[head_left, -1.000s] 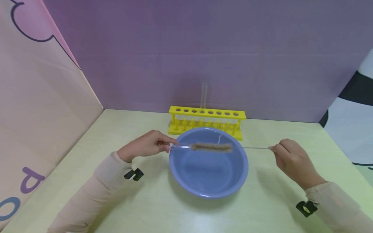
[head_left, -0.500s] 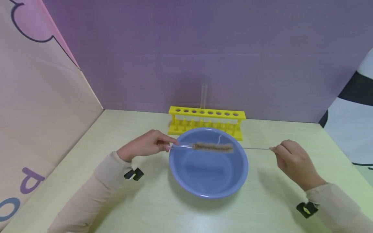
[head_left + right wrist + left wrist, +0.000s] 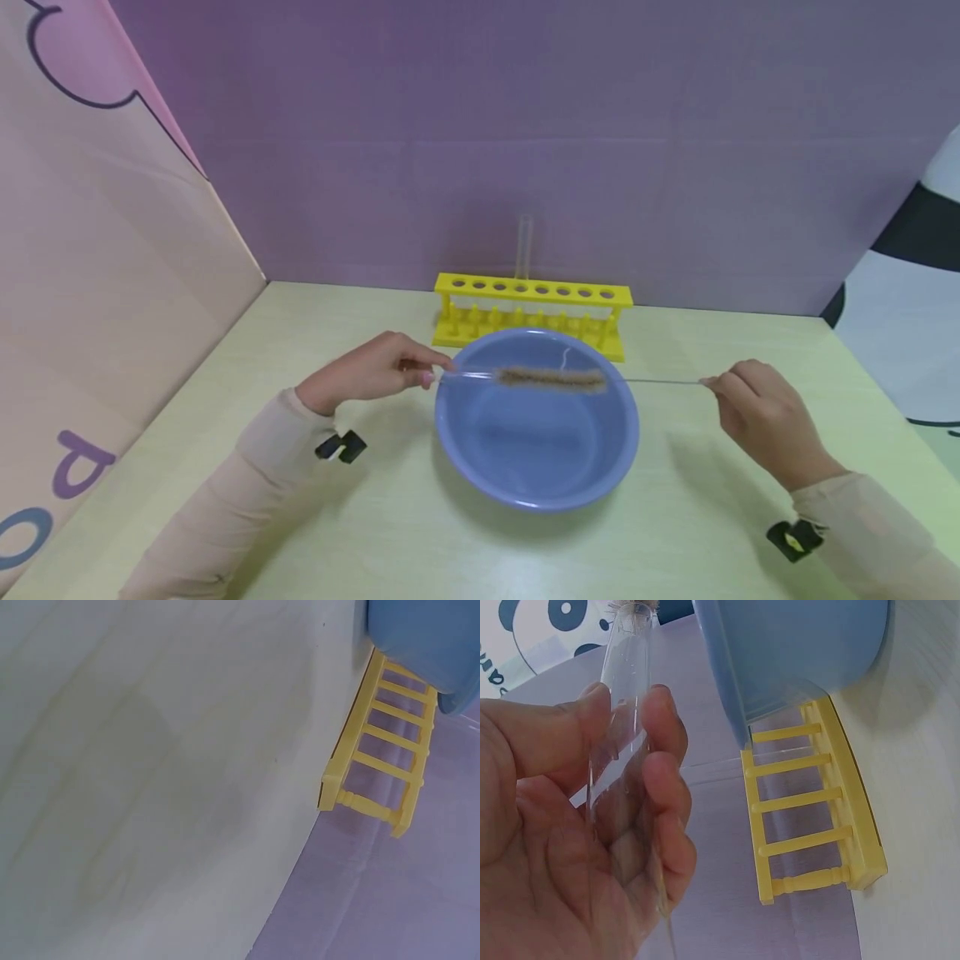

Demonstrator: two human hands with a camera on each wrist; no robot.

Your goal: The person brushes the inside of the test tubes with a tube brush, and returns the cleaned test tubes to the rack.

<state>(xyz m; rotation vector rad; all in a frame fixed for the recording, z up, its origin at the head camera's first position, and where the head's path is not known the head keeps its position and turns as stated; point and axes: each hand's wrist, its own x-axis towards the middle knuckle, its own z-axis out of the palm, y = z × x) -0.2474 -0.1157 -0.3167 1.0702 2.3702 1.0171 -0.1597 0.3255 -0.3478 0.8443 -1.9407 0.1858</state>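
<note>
My left hand (image 3: 378, 368) holds a clear glass test tube (image 3: 471, 376) sideways over the left rim of a blue basin (image 3: 537, 502). In the left wrist view, thumb and fingers are curled round the tube (image 3: 628, 667), its mouth pointing up in that picture. Tan bristles of a test tube brush (image 3: 551, 380) show at that mouth, and most of the bristled part lies outside the glass, above the basin. My right hand (image 3: 765, 423) pinches the far end of the brush's thin wire handle (image 3: 663, 382). Neither this hand nor the brush shows in the right wrist view.
Behind the basin stands a yellow test tube rack (image 3: 533, 289) with a row of holes and pegs. Another clear test tube (image 3: 524, 247) rises upright at the rack. A purple backdrop (image 3: 480, 125) closes off the table's back edge, and a printed panel (image 3: 97, 275) flanks the left.
My right hand has shifted slightly to the right, drawing the brush a little that way, away from my left hand. The left hand has edged slightly left. Basin and rack stay put.
</note>
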